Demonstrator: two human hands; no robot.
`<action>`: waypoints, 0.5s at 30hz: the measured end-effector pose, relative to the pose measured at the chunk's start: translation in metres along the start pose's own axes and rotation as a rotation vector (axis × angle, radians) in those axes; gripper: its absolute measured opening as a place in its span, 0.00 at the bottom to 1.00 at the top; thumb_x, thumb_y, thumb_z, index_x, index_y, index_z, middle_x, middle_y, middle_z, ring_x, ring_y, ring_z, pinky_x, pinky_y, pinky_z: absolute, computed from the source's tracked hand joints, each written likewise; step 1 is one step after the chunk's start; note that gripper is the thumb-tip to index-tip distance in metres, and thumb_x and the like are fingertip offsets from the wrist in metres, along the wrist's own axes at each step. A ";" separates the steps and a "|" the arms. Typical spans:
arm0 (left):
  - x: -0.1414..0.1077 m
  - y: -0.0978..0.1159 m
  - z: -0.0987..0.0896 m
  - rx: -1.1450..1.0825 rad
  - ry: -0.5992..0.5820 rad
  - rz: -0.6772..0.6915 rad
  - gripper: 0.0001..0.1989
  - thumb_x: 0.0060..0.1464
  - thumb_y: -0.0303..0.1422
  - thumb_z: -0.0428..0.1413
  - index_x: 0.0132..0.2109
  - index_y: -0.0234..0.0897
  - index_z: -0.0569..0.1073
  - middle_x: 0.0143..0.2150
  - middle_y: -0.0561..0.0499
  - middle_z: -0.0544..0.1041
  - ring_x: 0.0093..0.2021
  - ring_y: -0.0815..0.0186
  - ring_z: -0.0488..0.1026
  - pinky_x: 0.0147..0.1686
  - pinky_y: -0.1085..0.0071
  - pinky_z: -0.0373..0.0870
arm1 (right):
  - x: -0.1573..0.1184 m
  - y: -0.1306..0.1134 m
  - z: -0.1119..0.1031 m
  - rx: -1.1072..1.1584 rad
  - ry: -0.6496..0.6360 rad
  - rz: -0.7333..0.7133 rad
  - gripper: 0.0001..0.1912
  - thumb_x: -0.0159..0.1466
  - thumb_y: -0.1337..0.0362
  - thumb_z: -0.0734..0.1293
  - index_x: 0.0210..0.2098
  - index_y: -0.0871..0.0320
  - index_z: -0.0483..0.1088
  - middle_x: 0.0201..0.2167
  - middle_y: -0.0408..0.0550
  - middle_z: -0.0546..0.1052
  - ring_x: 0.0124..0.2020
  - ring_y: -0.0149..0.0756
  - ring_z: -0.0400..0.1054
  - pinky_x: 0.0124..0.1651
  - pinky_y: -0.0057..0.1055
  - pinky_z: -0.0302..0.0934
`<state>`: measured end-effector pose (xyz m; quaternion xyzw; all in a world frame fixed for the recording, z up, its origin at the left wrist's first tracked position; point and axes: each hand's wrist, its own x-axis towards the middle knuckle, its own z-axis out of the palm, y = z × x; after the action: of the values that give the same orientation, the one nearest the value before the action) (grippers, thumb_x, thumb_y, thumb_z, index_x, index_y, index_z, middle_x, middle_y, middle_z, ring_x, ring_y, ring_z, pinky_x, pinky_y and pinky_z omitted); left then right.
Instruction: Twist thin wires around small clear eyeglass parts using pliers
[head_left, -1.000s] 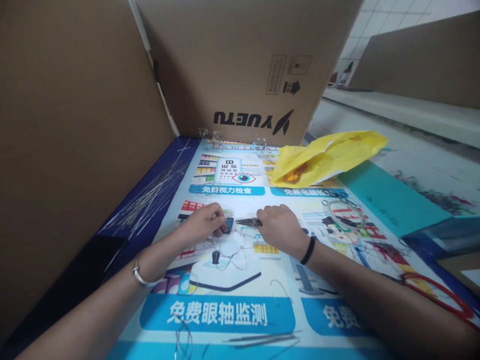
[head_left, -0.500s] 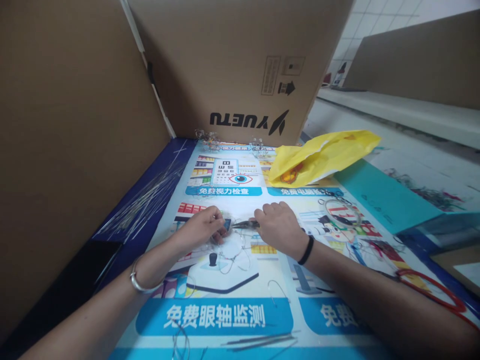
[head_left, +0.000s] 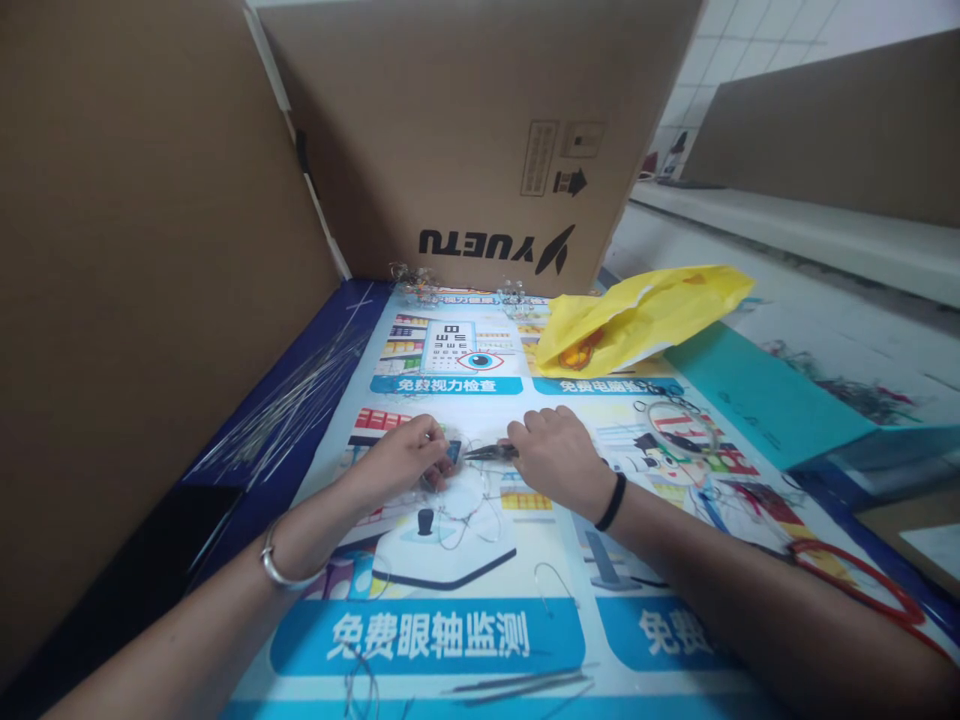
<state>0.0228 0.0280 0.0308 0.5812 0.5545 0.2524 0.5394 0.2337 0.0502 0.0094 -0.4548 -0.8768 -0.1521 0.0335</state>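
My left hand [head_left: 414, 452] is closed in a pinch, above the printed sheet. A thin, pale wire [head_left: 487, 490] loops out below and right of those fingertips; exactly where they grip it is too fine to see. My right hand [head_left: 555, 455] wraps round a pair of needle-nose pliers [head_left: 489, 453], whose handles are hidden in the palm. The dark pliers' jaws point left, close to the left fingertips. Whether the jaws bite on the wire I cannot tell.
Cardboard panels [head_left: 450, 140] wall the left and back. Straight wires [head_left: 285, 400] lie at left, cut pieces [head_left: 517, 685] in front. A yellow bag [head_left: 645, 315], a teal box [head_left: 780, 400] and red-handled tool [head_left: 862, 580] are on the right. Wire bundles [head_left: 516, 292] sit at the back.
Both hands and the pliers keep nearly the same place and grip. The camera view has shifted very slightly.
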 end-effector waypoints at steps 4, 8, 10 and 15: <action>0.000 -0.002 0.000 -0.008 -0.003 0.002 0.06 0.53 0.34 0.47 0.31 0.38 0.58 0.28 0.51 0.75 0.23 0.69 0.72 0.21 0.75 0.57 | 0.000 0.000 -0.001 0.031 -0.032 0.015 0.08 0.57 0.63 0.60 0.33 0.59 0.69 0.30 0.52 0.72 0.34 0.40 0.64 0.36 0.35 0.43; 0.001 -0.005 0.000 0.006 -0.013 0.005 0.08 0.54 0.37 0.47 0.32 0.38 0.58 0.29 0.51 0.75 0.23 0.68 0.72 0.19 0.75 0.55 | -0.001 0.000 -0.003 0.070 -0.091 0.035 0.09 0.57 0.63 0.61 0.35 0.58 0.69 0.31 0.51 0.73 0.34 0.39 0.64 0.36 0.34 0.44; 0.002 -0.006 0.000 0.019 -0.018 0.003 0.09 0.54 0.38 0.47 0.32 0.38 0.57 0.29 0.51 0.75 0.23 0.69 0.72 0.19 0.75 0.54 | 0.000 -0.001 -0.004 0.073 -0.117 0.041 0.09 0.57 0.63 0.61 0.35 0.58 0.69 0.32 0.51 0.73 0.35 0.39 0.64 0.36 0.34 0.44; 0.000 -0.002 0.002 0.025 -0.026 -0.004 0.09 0.54 0.38 0.46 0.33 0.38 0.57 0.30 0.50 0.75 0.24 0.69 0.72 0.19 0.75 0.54 | 0.001 -0.001 -0.006 0.090 -0.119 0.049 0.09 0.57 0.64 0.60 0.35 0.60 0.69 0.32 0.53 0.73 0.35 0.39 0.64 0.36 0.35 0.45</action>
<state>0.0234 0.0271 0.0281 0.5899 0.5518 0.2368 0.5399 0.2319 0.0488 0.0150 -0.4825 -0.8718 -0.0844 0.0057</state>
